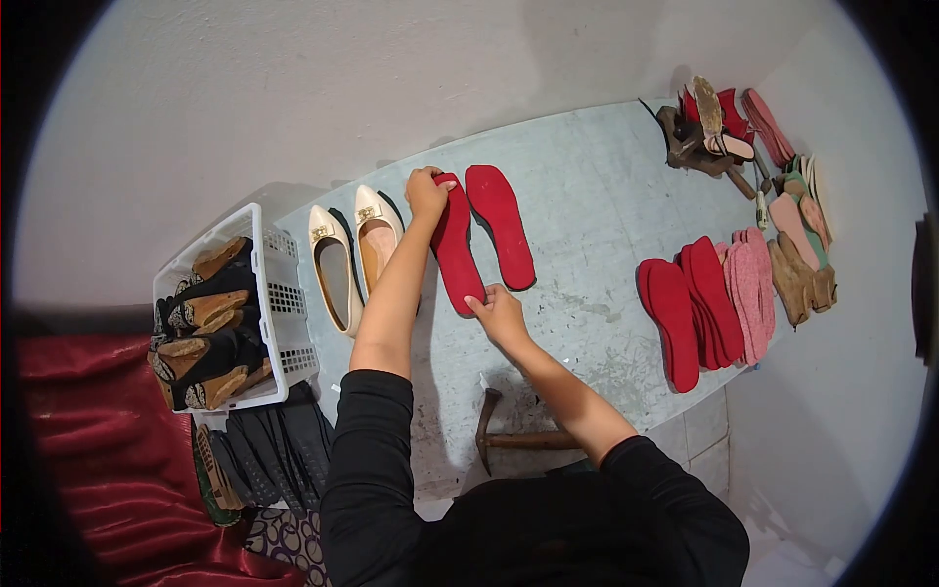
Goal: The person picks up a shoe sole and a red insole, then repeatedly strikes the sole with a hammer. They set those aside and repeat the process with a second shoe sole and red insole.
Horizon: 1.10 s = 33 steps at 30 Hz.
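pale, scuffed worktable [606, 235] against a white wall fills my view. i have the left hand [426, 192] pinching the top of a flat red insole [456, 249], fingers curled over its edge, while the right hand [499, 311] presses its lower end with fingers closed on it, keeping it straight beside its twin insole [501, 227]. glossy cream flats [352, 256] lie left; a wooden-handled hammer [514, 438] lies near.

Both hands grip one red insole [456, 247] on the grey table [606, 205]: the left hand [427, 193] pinches its far end, the right hand [499, 311] its near end. Just right of the grip lies a second red insole [500, 226]; just left, two cream flats [352, 252]. A hammer [509, 438] lies nearer than the right hand.
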{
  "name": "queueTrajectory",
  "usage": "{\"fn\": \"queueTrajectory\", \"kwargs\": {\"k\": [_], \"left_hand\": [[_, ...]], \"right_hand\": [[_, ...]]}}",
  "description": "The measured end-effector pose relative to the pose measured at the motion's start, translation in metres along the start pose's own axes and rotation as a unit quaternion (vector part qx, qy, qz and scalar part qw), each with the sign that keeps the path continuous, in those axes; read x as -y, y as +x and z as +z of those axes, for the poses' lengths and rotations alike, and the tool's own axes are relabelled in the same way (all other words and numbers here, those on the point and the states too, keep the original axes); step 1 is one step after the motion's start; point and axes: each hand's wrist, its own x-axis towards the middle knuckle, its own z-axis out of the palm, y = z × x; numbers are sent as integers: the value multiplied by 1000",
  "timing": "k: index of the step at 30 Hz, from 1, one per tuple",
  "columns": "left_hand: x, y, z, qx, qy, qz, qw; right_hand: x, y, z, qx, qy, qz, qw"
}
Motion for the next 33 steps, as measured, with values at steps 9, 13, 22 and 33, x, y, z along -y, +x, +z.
{"fn": "queueTrajectory", "kwargs": {"k": [9,13,22,33], "left_hand": [[-19,-10,-6,46,60,-96,993],[-33,-17,-5,17,91,-101,991],[-65,-94,-52,-121,-158,81,977],[-71,-393,-110,116,-124,150,974]], "right_hand": [[7,3,-7,28,-10,-45,999],[6,1,-2,-6,-19,-59,998],[18,-79,-61,-51,59,-22,997],[-79,-259,-178,-303,77,157,937]]}}
